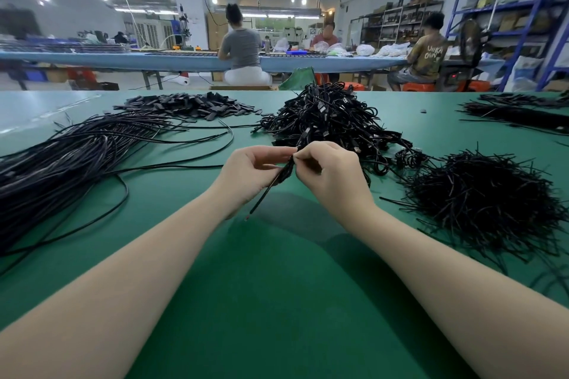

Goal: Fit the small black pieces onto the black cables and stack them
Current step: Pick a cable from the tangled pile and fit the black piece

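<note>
Two bare forearms reach in from the near edge of the green-topped bench [277,301] and meet over its middle. Left hand [246,172] and right hand [332,172] are both pinched at the fingertips on one thin black cable [271,186], the two pinches touching each other at the cable's upper part; a small black piece seems to sit where the fingers meet, but it is too hidden to tell. That cable's long axis runs diagonally: its free end, showing a speck of bare wire, points down toward the near edge and slightly left, while its upper end leads away toward the far edge into a tall tangled heap of black cables with plugs [332,120] just beyond the hands. Along the left edge lies a long bundle of straight black cables [61,169], its strands running from the near left toward the far middle. Past it, near the far edge, spreads a flat pile of small black flat pieces [187,104]. Right of the hands sits a bristly mound of short black strands [483,200], and another dark bundle [517,114] lies at the far right corner.
</note>
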Demonstrator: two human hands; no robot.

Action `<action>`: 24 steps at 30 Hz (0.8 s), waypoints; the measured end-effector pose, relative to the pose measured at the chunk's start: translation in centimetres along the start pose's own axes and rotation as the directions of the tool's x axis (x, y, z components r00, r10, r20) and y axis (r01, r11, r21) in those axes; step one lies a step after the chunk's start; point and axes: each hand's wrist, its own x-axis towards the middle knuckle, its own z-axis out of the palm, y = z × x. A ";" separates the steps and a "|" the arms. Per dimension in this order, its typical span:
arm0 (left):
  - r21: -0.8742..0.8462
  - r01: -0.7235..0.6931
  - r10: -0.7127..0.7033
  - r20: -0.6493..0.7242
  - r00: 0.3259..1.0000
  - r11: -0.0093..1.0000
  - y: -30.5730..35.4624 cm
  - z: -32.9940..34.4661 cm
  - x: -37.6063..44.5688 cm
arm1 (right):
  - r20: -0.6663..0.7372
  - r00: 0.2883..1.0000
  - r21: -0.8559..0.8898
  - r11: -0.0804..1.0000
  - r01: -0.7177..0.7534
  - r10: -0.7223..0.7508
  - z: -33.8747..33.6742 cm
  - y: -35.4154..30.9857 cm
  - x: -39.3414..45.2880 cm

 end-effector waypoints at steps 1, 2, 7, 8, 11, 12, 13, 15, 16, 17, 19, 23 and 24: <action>0.017 -0.034 0.034 0.007 0.999 0.999 -0.1 -0.2 0.0 | 0.003 1.000 0.007 1.000 -0.013 0.013 0.1 -0.1 0.0; 0.024 -0.058 0.057 0.014 0.998 0.998 -0.1 -0.3 -0.1 | 0.006 1.000 0.018 0.999 -0.029 0.029 0.1 -0.1 0.0; 0.016 -0.030 0.030 -0.052 0.998 0.999 -0.6 0.2 0.0 | -0.017 0.992 0.076 0.990 -0.120 0.122 0.2 -0.1 0.3; 0.009 0.000 0.000 -0.052 0.999 1.000 -0.7 0.3 0.1 | -0.025 0.992 0.079 0.989 -0.124 0.127 0.1 -0.1 0.4; -0.113 0.133 -0.134 -0.007 0.991 0.985 -0.3 0.6 0.1 | -0.028 0.993 0.078 0.991 -0.111 0.114 0.0 -0.3 0.6; -0.146 0.170 -0.170 0.013 0.985 0.975 -0.1 0.8 0.1 | -0.023 0.995 0.062 0.993 -0.096 0.098 -0.2 -0.4 0.6; -0.176 0.204 -0.203 0.025 0.979 0.963 0.2 1.0 0.0 | -0.013 0.997 0.037 0.997 -0.072 0.072 -0.3 -0.4 0.6; -0.234 0.276 -0.277 0.030 0.961 0.932 0.7 1.2 0.1 | 0.042 0.999 -0.034 0.999 0.006 -0.004 -0.6 -0.2 0.4; -0.264 0.332 -0.335 0.034 0.942 0.906 1.0 1.2 0.2 | 0.090 0.995 -0.081 0.995 0.061 -0.054 -0.7 -0.2 0.4; -0.293 0.414 -0.417 0.058 0.907 0.862 1.2 0.9 0.3 | 0.143 0.984 -0.133 0.983 0.128 -0.108 -0.8 -0.2 0.4; -0.345 0.621 -0.598 0.184 0.780 0.704 1.7 0.2 0.5 | 0.244 0.943 -0.213 0.936 0.279 -0.225 -0.9 -0.7 0.4; -0.332 0.773 -0.679 0.371 0.634 0.540 2.1 -1.8 0.5 | 0.380 0.845 -0.240 0.843 0.482 -0.375 -0.8 -1.8 0.5; -0.324 0.770 -0.660 0.397 0.638 0.549 2.2 -2.0 0.5 | 0.394 0.833 -0.236 0.833 0.501 -0.389 -0.8 -2.0 0.5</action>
